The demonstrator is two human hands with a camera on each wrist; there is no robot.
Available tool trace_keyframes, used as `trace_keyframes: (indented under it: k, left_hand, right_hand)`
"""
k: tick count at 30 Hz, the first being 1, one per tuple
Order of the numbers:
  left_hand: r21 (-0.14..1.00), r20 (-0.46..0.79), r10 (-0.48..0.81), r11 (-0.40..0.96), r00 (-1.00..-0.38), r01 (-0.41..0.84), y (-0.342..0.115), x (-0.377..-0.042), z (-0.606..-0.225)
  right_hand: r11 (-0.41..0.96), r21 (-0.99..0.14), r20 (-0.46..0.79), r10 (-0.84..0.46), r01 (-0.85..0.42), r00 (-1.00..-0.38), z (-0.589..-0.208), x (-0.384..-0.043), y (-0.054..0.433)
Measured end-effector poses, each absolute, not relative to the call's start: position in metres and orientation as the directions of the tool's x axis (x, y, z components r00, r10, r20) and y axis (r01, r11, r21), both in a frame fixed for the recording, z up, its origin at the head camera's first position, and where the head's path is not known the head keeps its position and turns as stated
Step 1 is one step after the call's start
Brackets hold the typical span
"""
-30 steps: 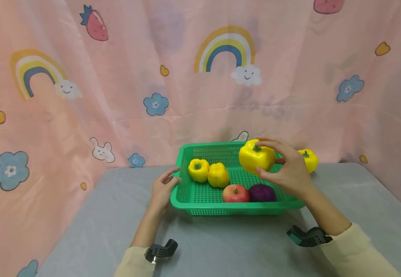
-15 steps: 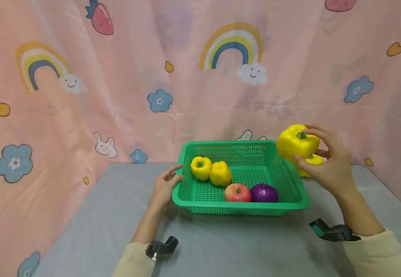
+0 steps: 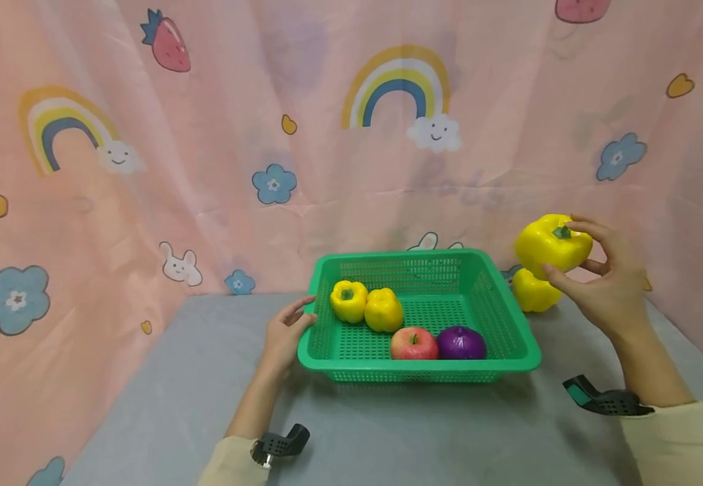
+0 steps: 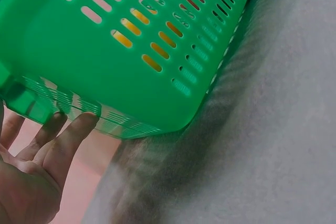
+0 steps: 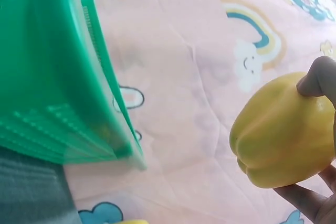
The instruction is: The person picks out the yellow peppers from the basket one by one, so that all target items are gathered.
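well, a pink cloth [image 3: 351, 202] printed with rainbows, flowers and strawberries hung behind everything. before it spread a grey tabletop [image 3: 400, 439], and on that stood a green basket [image 3: 418, 365] with slotted walls. two hands reached in from pale sleeves [image 3: 673, 439]. the right hand [image 3: 615, 290] was raised beyond the basket's right end, its fingers curved around a large yellow pepper [image 3: 547, 246], gripping it clear of the tabletop. the left hand [image 3: 283, 339] held the basket by its left end, fingers bent against the outer wall. a second yellow pepper [image 3: 533, 295] sat on the tabletop, just beside the basket and below the raised one. within the basket, a round purple vegetable [image 3: 461, 343] and a red apple [image 3: 414, 345] lay side by side along the near wall; two smaller yellow peppers [image 3: 384, 310] nestled together toward the left.
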State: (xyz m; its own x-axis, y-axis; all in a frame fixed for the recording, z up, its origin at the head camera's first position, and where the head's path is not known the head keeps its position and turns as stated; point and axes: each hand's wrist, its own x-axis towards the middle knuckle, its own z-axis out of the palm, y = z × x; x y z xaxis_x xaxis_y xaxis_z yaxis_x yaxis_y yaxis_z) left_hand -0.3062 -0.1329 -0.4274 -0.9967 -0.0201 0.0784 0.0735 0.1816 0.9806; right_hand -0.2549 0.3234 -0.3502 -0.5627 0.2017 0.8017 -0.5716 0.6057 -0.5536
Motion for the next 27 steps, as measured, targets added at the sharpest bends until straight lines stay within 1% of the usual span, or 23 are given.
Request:
trace_keyframes:
  k: [6, 13, 19, 27]
  left_hand:
    - [0.982, 0.067, -0.022, 0.179, -0.997, 0.063, -0.132, -0.306, -0.429]
    - [0.984, 0.067, -0.033, 0.166, -0.997, 0.061, -0.132, -0.306, -0.427]
    - [0.984, 0.075, -0.033, 0.163, -0.997, 0.069, -0.132, -0.305, -0.426]
    - [0.984, 0.074, -0.037, 0.168, -0.997, 0.067, -0.131, -0.306, -0.426]
  right_hand:
    - [0.629, -0.582, 0.784, 0.269, -0.515, -0.559, -0.356, -0.257, 0.341]
    - [0.63, -0.64, 0.741, 0.354, -0.44, -0.571, -0.362, -0.262, 0.359]
    - [0.635, -0.666, 0.713, 0.389, -0.39, -0.584, -0.367, -0.264, 0.37]
    - [0.631, -0.702, 0.671, 0.43, -0.331, -0.604, -0.387, -0.27, 0.385]
